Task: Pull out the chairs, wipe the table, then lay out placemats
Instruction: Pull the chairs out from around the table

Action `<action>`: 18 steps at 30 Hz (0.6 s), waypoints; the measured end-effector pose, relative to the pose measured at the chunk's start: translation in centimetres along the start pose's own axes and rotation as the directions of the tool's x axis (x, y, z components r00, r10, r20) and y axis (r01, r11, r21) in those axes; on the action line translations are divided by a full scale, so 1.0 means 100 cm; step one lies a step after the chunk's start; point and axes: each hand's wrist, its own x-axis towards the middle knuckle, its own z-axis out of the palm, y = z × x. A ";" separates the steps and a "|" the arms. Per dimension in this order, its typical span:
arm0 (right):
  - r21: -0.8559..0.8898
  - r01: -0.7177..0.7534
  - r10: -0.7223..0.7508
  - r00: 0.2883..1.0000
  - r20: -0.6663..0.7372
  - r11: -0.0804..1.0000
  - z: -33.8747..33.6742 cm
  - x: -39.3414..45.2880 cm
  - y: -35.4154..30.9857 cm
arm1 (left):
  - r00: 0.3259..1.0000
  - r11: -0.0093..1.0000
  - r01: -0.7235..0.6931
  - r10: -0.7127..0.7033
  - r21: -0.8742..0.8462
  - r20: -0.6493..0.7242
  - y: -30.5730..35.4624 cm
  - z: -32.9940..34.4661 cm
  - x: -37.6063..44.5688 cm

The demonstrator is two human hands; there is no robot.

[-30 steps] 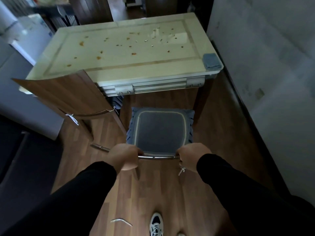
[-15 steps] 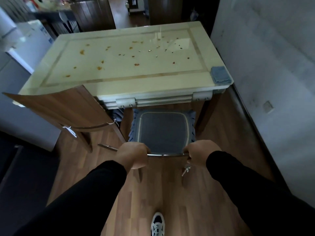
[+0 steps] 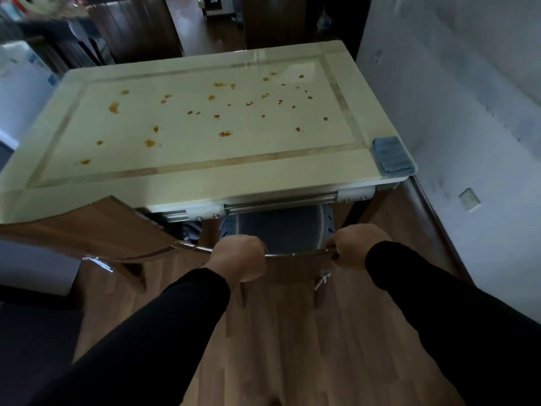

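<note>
Both the left hand [image 3: 238,257] and right hand [image 3: 355,248] have fingers clenched round the chair [image 3: 292,254] back; no legible writing.

Wood plank floor [image 3: 292,332], dim light. Pale grey scuffed wall [image 3: 468,112] on right, small outlet [image 3: 469,199] low on it, dark baseboard [image 3: 439,224] below. Dark wood cabinet [image 3: 137,27] far left, doorway [image 3: 216,22] far centre, white appliance [image 3: 20,92] at left, blurred.
</note>
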 end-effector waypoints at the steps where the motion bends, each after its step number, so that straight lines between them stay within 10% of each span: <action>1: 0.000 0.002 -0.002 1.000 0.002 1.000 -0.005 0.007 0.004 | 1.000 1.000 -0.003 0.003 0.000 -0.008 -0.002 -0.003 0.008; 18: 0.014 0.133 -0.132 0.991 -0.036 0.991 -0.047 0.110 0.069 | 0.988 0.987 0.144 -0.140 -0.066 0.057 -0.013 -0.058 0.100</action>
